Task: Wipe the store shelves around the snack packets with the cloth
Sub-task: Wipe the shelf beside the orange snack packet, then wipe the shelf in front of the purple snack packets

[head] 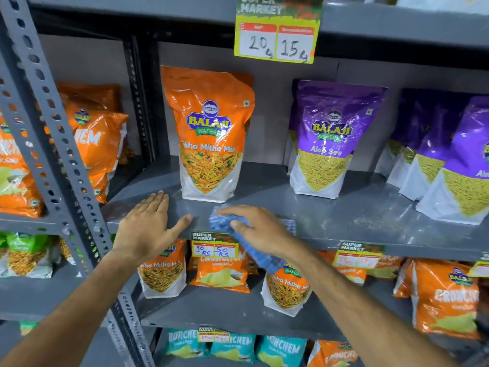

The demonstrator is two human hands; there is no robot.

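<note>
Middle shelf (pixel 344 207): right hand (pixel 260 229) presses blue cloth (pixel 238 234) mid-frame; left hand (pixel 148 226) flat, empty; dust remains at right.

Shelf (pixel 330 205): grey metal, dusty at right.
On it: upright orange packet (pixel 209 133), purple packets (pixel 330 139), blue cloth (pixel 225 221), flat left hand (pixel 148 229).
</note>
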